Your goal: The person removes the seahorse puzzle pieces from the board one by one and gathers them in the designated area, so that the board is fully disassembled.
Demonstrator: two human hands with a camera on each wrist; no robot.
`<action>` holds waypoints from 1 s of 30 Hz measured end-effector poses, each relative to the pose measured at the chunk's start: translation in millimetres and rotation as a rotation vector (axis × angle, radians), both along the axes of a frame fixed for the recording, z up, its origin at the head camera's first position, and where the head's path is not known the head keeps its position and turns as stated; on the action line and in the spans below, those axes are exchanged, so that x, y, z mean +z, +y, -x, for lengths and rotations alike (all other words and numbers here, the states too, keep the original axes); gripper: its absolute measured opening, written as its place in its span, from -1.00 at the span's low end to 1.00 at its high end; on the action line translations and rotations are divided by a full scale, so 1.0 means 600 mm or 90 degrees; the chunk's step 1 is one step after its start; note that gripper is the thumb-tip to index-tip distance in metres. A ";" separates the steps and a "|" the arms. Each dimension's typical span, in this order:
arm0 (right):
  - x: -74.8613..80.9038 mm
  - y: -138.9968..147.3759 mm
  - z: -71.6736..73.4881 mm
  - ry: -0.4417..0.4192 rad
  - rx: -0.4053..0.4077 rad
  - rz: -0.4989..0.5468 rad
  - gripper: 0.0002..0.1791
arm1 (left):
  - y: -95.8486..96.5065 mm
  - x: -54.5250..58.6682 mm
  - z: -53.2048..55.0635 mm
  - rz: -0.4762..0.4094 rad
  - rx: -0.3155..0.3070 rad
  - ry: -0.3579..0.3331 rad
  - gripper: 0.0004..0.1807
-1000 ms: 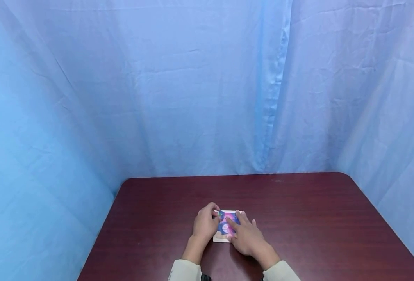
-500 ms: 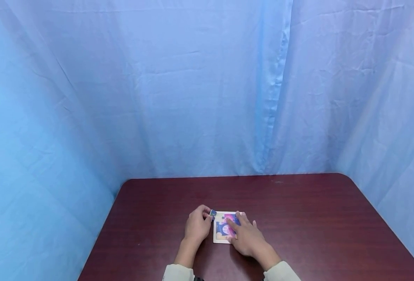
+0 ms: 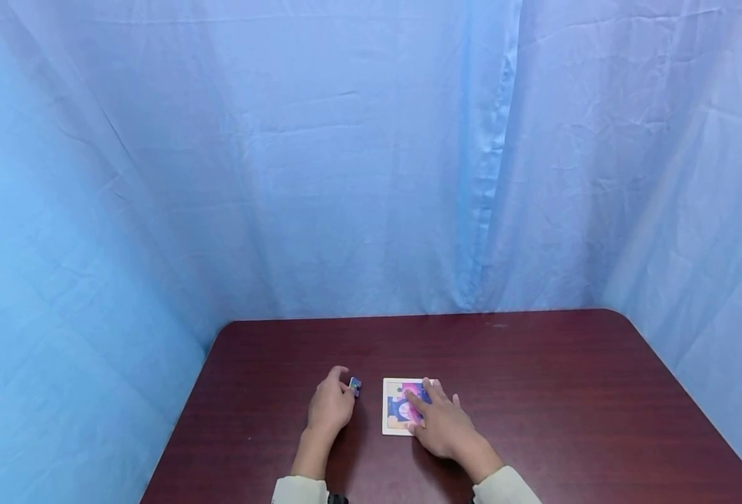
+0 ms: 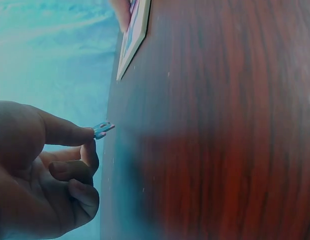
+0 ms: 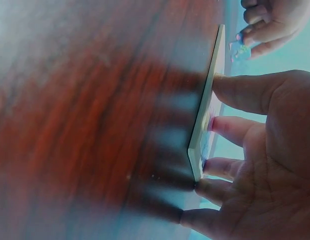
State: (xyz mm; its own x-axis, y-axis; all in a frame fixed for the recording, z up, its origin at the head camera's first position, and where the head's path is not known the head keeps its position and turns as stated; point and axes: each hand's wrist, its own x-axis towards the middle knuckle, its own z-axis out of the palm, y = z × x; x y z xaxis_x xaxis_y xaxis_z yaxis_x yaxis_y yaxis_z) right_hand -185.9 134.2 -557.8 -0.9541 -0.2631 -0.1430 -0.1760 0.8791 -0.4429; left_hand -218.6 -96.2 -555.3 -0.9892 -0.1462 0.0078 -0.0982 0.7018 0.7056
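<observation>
A small blue jigsaw puzzle piece (image 3: 355,386) is pinched between the thumb and a finger of my left hand (image 3: 331,404). In the left wrist view the piece (image 4: 103,129) is held edge-on at the fingertips, above the table. To its right lies a square puzzle board (image 3: 393,432) with a pale rim and a pink, blue and cream picture. My right hand (image 3: 442,422) rests on the board's right side with its fingers spread, covering that part. The right wrist view shows these fingertips touching the board (image 5: 207,107) and its edge.
The dark red wooden table (image 3: 535,392) has rounded far corners. Light blue curtains (image 3: 358,175) hang behind it and along both sides.
My left hand has drawn the puzzle piece off the board's upper left and carried it left, leaving a pale spot there. My right hand has stayed in place.
</observation>
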 end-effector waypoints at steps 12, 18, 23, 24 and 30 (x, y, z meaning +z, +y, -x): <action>0.011 0.000 -0.002 -0.010 -0.001 -0.007 -0.35 | -0.048 0.010 -0.002 0.080 0.081 -0.079 -0.63; 0.011 0.001 -0.003 -0.012 -0.003 -0.004 -0.34 | -0.061 0.011 0.001 0.090 0.077 -0.062 -0.72; 0.010 0.002 -0.003 -0.018 -0.001 -0.001 -0.34 | -0.068 0.011 0.006 0.089 0.071 -0.069 -0.70; 0.010 0.001 -0.003 -0.018 -0.001 0.001 -0.34 | -0.069 0.010 0.007 0.088 0.070 -0.073 -0.70; 0.010 0.002 -0.005 -0.007 0.001 0.007 -0.34 | -0.070 0.009 0.011 0.085 0.075 -0.074 -0.69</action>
State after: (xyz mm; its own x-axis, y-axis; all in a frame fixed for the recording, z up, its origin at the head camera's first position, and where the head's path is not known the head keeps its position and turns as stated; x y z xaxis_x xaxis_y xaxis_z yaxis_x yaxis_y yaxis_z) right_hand -182.6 135.2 -552.0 -0.9521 -0.2656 -0.1514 -0.1717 0.8743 -0.4539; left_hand -225.3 -137.9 -550.1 -0.9608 -0.2662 -0.0781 -0.2602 0.7669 0.5867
